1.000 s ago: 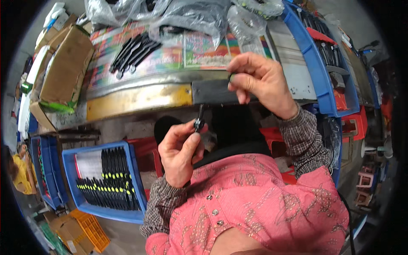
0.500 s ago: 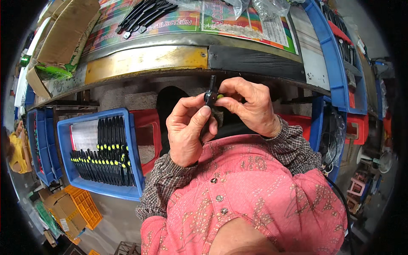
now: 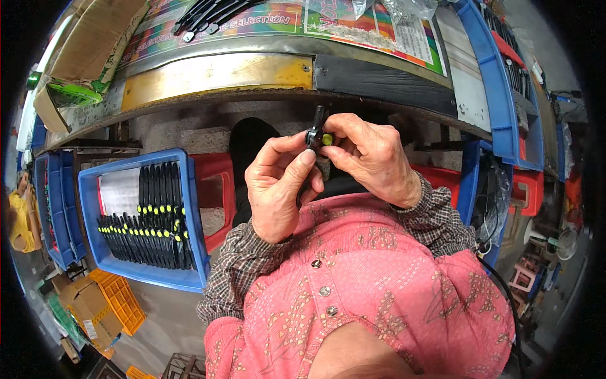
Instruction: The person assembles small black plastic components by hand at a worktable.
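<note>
Just off the bench's near edge, both my hands meet around one slim black part [image 3: 318, 118]. Its upper end sticks up above my fingers, while its lower end is hidden in my left palm. My left hand [image 3: 278, 189] grips it between thumb and curled fingers. From the other side, my right hand [image 3: 377, 158] pinches at the small yellow-green round knob [image 3: 327, 139] on the part. To my left, similar black parts with yellow-green knobs [image 3: 142, 234] lie in rows inside a blue crate [image 3: 197, 243].
On the bench [image 3: 221, 77] lie long black pieces [image 3: 218, 16] and clear plastic bags [image 3: 410, 9]. An opened cardboard box [image 3: 95, 47] stands at its left end, a blue bin [image 3: 489, 76] at its right. Red stools [image 3: 218, 183] flank me. A person in yellow [image 3: 24, 218] is far left.
The whole view has shifted slightly. My hands stay together on the black part, and its yellow-green knob now shows more fully beside my right fingertips.
</note>
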`<state>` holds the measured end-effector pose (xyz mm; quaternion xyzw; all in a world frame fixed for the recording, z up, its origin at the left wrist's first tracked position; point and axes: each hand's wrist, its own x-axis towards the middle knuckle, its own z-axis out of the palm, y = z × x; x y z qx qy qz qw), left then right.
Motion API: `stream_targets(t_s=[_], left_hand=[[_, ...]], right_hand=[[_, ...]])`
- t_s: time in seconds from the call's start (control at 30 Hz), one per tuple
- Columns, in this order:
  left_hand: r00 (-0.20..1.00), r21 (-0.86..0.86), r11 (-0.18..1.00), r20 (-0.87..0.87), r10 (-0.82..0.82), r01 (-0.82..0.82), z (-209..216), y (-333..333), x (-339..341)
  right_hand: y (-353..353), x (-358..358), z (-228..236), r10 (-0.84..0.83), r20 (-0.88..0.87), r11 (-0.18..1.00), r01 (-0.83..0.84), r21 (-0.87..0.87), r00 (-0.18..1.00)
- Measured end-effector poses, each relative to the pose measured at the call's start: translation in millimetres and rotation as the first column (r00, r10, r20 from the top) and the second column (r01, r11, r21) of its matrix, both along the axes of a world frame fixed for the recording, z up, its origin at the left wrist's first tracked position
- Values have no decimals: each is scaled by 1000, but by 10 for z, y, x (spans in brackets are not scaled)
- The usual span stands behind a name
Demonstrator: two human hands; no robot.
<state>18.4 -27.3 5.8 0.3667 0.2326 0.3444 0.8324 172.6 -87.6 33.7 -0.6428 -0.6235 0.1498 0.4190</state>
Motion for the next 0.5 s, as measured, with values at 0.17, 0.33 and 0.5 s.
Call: stream_targets(t_s=[0.17,0.33,0.5], left_hand=[[1000,-46,999,16,0,1,23,-11,-2],[999,-91,996,31,-10,13,-3,-11,-3],[999,-92,996,45,-4,8,25,1,6]], right_hand=[[-6,0,-43,-13,8,1000,13,-10,1000],[-38,-1,-26,-41,-126,999,38,-29,991],[-69,22,-113,-52,-176,997,62,48,983]])
